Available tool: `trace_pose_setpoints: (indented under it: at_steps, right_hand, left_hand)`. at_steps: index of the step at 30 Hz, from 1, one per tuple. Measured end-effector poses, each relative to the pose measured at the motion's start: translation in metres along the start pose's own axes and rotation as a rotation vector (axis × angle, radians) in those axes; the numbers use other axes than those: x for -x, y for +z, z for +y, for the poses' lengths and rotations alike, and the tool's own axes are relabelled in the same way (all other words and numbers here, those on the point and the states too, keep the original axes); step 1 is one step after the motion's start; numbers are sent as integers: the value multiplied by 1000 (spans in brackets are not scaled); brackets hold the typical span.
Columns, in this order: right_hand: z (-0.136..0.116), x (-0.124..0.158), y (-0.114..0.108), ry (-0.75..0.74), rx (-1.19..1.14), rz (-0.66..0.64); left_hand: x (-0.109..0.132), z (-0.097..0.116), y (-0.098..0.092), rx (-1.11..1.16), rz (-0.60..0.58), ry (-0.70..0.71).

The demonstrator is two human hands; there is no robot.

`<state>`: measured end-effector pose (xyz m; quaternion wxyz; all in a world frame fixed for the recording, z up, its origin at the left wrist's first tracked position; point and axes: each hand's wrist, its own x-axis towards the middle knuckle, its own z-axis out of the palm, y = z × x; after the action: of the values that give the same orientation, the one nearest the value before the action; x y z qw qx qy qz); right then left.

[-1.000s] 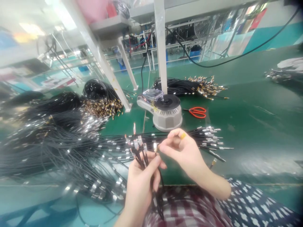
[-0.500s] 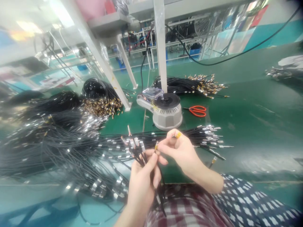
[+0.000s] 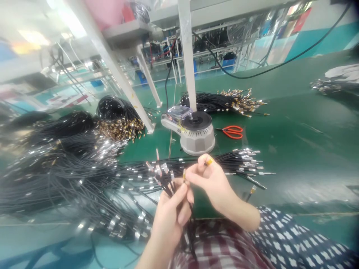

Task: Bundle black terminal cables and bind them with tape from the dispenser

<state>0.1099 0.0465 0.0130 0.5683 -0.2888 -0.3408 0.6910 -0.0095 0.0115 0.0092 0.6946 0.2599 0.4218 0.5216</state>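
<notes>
My left hand (image 3: 172,215) is closed around several black cables (image 3: 167,186), whose silver connector ends fan out above the fingers. One cable end with a yellow wrap (image 3: 184,175) stands up between my left thumb and forefinger. The fingertips of my right hand (image 3: 214,183) pinch at that yellow-wrapped end. A small yellow piece of tape (image 3: 209,161) sticks to a finger of my right hand. Just behind the hands, a long bundle of black cables (image 3: 232,161) lies across the table, its silver tips towards the right.
A grey round tape dispenser (image 3: 198,139) stands behind my hands. Red-handled scissors or cutters (image 3: 233,132) lie to its right. More cable bundles rest at the back (image 3: 207,101) and left (image 3: 64,153). White shelf legs (image 3: 187,56) rise from the green table (image 3: 303,142).
The cable ends in my left hand have tilted slightly, and the yellow-wrapped end now shows more upright between the fingers. My right hand keeps its pinch there. The view has shifted slightly.
</notes>
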Motion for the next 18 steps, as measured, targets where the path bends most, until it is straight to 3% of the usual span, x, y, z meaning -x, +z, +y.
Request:
trace_pose_setpoints:
  at_steps: [5,10,14,18]
  right_hand:
    - [-1,9,1,-61,115,56]
    - [-7,8,-3,49,136,15]
    - [-8,1,-9,156,53,-103]
    - [-8,-4,-13,187,-45,-218]
  left_hand:
    - [5,1,3,-78,74,52]
    - [9,-1,5,-123,80,115]
    - [8,-3,2,-132,35,100]
    - [3,-1,-3,-69,-38,-23]
